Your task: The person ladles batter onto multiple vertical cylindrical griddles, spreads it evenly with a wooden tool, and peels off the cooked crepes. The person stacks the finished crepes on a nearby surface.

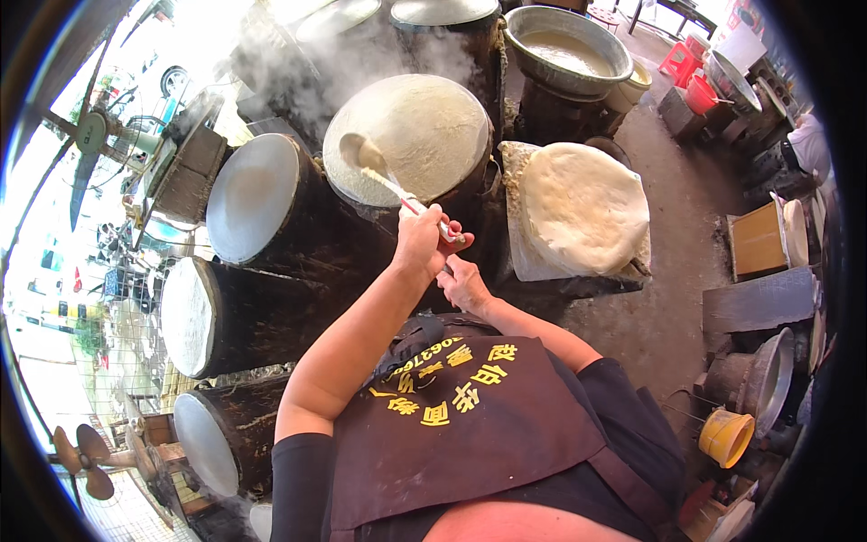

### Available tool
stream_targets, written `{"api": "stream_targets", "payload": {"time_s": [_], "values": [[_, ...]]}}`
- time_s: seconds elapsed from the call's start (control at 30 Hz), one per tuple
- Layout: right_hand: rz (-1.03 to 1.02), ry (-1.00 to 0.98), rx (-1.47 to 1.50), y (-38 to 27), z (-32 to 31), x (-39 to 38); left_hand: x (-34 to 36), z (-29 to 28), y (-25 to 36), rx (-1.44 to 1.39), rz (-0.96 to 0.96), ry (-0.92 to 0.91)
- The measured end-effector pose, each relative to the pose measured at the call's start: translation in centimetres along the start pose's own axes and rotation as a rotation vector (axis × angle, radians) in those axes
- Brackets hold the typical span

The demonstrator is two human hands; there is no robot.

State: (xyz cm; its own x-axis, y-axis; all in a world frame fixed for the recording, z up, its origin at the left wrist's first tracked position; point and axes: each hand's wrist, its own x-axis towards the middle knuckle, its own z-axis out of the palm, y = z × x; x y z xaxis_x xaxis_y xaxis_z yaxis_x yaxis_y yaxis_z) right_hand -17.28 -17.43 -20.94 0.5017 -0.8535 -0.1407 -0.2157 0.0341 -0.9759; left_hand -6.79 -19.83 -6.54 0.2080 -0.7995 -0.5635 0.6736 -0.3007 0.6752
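1. Far left, the side drums [251, 200] have pale, round tops. Whether anything on them awaits work, I cannot tell.
2. Left of centre, the ladle [390, 183] reaches up from the person with its bowl at the creamy layer [429, 122], which covers the top of the central drum [361, 210]. Steam drifts behind. This looks like the round in hand: the coat already reaches nearly to the edge, so I judge the spreading well along, though whether it is finished cannot be told.
3. The left hand [423, 239] has its fingers wrapped around the ladle's handle.
4. The right hand [466, 285], just below, has its fingers curled in close; a small dark end shows by them, but what they grip, if anything, I cannot tell.
5. Right of centre, a thick pale round [585, 208] lies on a white base [526, 262], probably finished output set aside.
6. Behind it, the metal basin [621, 65] holds cloudy liquid [567, 52], perhaps supply for further rounds.
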Motion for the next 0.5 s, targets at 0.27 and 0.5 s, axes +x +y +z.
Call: {"api": "stream_targets", "payload": {"time_s": [0.27,0.5], "values": [[-0.114,0.296,-0.503,-1.6,-6.3,-0.5,-9.9,-14.8,5.3,-0.572,-0.139,-0.487],[-0.413,-0.005,-0.579,-1.9,-6.9,3.3,-14.5,-17.4,1.4,-0.678,-0.101,-0.302]]}}
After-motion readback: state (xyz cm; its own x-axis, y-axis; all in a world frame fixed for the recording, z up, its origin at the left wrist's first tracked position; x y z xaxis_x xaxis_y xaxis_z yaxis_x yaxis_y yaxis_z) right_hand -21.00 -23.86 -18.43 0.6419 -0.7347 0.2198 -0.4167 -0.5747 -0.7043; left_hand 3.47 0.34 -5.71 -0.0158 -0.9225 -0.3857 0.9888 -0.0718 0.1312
